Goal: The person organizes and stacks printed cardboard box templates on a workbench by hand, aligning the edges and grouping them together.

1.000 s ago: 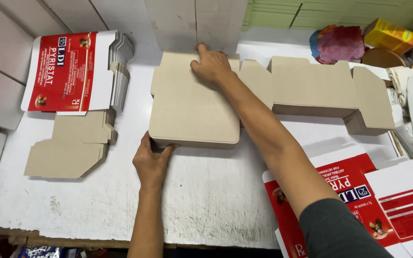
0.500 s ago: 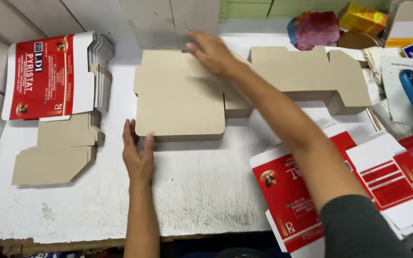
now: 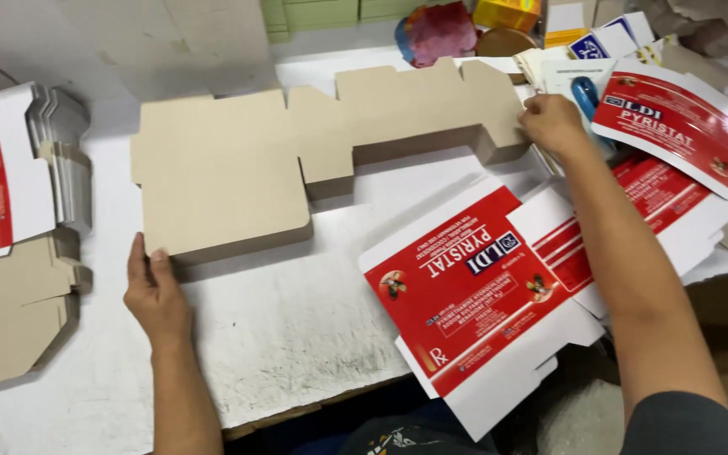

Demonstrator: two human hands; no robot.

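Left hand [image 3: 157,291] flat, open against brown carton stack [image 3: 221,181]; right hand [image 3: 554,122] (fingers curled) touches stack's far end

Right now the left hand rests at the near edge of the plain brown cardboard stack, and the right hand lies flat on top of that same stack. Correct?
Not quite. The head view shows the left hand at the near edge of the brown cardboard stack, but the right hand is off to the right, at the far end of the die-cut blanks.

Bare worktop [image 3: 297,329] lies open between brown stack [image 3: 221,173] and red blanks [image 3: 473,295].
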